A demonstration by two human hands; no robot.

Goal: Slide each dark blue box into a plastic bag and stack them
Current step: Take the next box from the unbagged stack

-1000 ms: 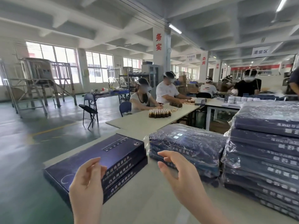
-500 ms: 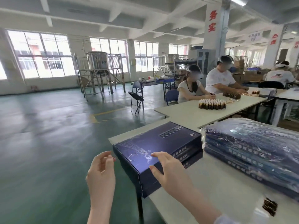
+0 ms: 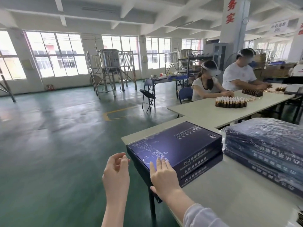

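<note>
A stack of bare dark blue boxes (image 3: 180, 145) with white line art lies at the left end of the pale table (image 3: 229, 202), its near corner over the table's edge. My right hand (image 3: 164, 177) rests on the near corner of the top box, fingers flat on the lid and thumb down the side. My left hand (image 3: 116, 174) hovers just left of the stack with loosely curled fingers and holds nothing. To the right stands a stack of bagged boxes (image 3: 265, 153) wrapped in shiny plastic, close beside the bare stack.
A second table (image 3: 205, 112) behind carries rows of brown bottles (image 3: 230, 102); two people sit at it. A folding chair (image 3: 148, 97) and a steel tank on a frame (image 3: 109, 63) stand on the green floor at left.
The view has swung to the left. My right hand has come down from mid-air onto the top box's near corner, and my left hand has moved to the stack's left side.
</note>
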